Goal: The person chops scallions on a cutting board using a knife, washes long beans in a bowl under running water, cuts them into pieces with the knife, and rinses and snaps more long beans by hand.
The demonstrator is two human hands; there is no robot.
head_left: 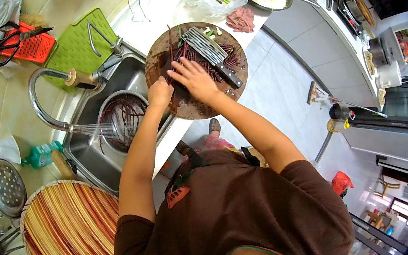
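Beans (205,64) look light, bendy, perhaps slippery — best held mid-length; left hand (160,93) has fingers curled closed, contents unclear; right hand (197,81), fingers spread.

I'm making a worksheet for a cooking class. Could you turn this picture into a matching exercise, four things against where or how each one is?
Column one
1. Right hand
2. Cleaver
3. Metal bowl
4. Pinkish cloth

Column two
A. In the sink, under running water
B. On the counter, beside the plastic bag
C. Fingers spread, over the chopping board
D. Lying across the dark red pieces

Right pairs: 1-C, 2-D, 3-A, 4-B
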